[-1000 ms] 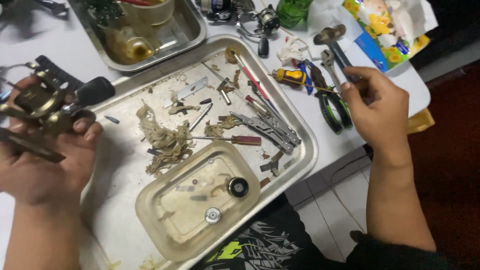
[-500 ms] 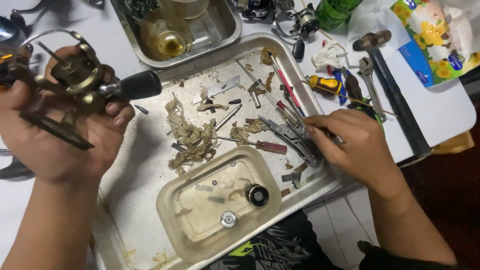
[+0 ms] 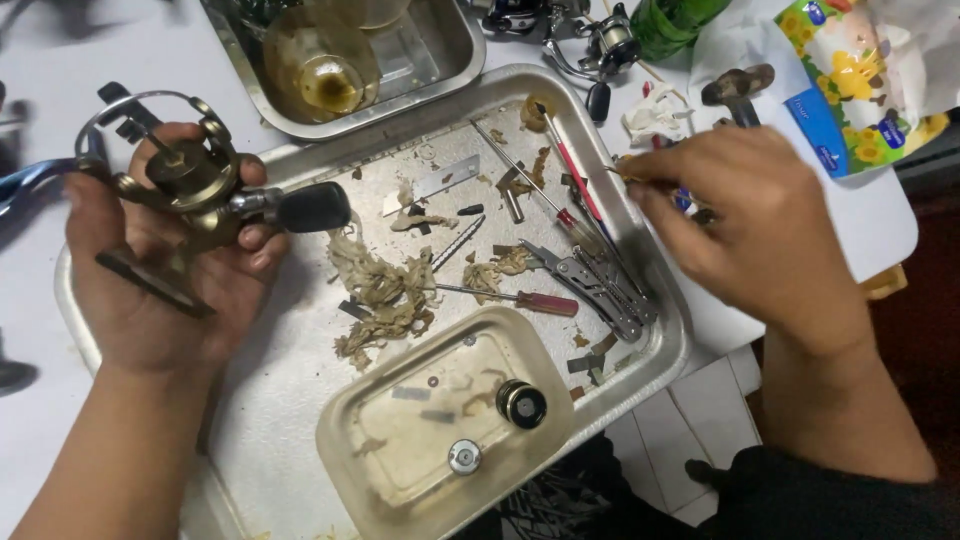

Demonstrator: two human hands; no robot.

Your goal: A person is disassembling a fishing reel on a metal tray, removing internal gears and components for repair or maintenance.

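Right hand (image 3: 745, 225) has moved up from the folding multitool (image 3: 590, 280) toward the far right rim of the big metal tray (image 3: 300, 400); it now pinches something thin and yellow-tipped at the fingertips, too small to identify. Grip there is closed in a pinch. Left hand (image 3: 165, 270) has shifted little: it holds the bronze spinning reel (image 3: 200, 190) above the tray's left edge, fingers wrapped around the body, black handle knob (image 3: 312, 207) sticking out to the right.

Risks as I read them:
- The pinched piece is tiny and sits right over the tray rim. A slip there could send it onto the bench or the floor tiles below, not back into the tray.
- The reel is held one-handed with the bail wire open; a twist could shed loose internals into the greasy tissue wads (image 3: 385, 300).
- The small plastic dish (image 3: 440, 420) holding a black round cap (image 3: 521, 403) and a washer (image 3: 464, 456) sits near the tray's front edge, close to the right forearm; a nudge could tip it.
- The red-handled screwdriver (image 3: 520, 298) and loose bits clutter the middle, so a dropped part would be hard to find.
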